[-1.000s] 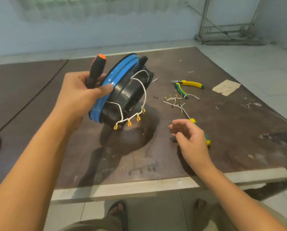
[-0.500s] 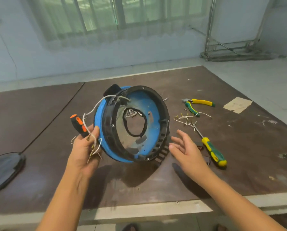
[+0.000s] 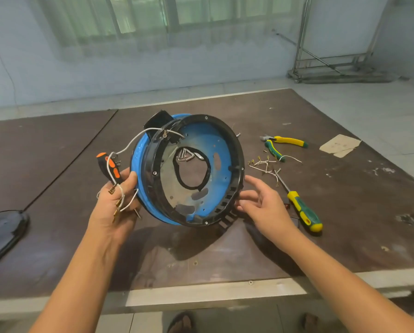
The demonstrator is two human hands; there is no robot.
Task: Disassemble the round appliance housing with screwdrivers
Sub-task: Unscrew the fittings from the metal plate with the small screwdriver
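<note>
The round housing (image 3: 215, 150), blue inside with a black rim ring, is held tilted above the brown table (image 3: 345, 212), its open side facing me. My left hand (image 3: 114, 205) grips its left edge together with a black-and-orange screwdriver (image 3: 108, 168). White wires with brass terminals (image 3: 119, 200) hang over that hand. My right hand (image 3: 261, 203) is open, its fingertips at the rim's lower right vents. A green-and-yellow screwdriver (image 3: 302, 210) lies on the table just right of that hand.
Yellow-green pliers (image 3: 280, 145) and a pile of cut wires with terminals (image 3: 263, 164) lie at the back right. A scrap of cardboard (image 3: 340, 145) sits further right. A dark round lid (image 3: 1, 231) rests at the table's left edge. A metal rack (image 3: 333, 68) stands on the floor behind.
My left hand has turned the housing so its open inside faces me. My right hand has opened and come up to the rim's lower right. The camera has tilted up.
</note>
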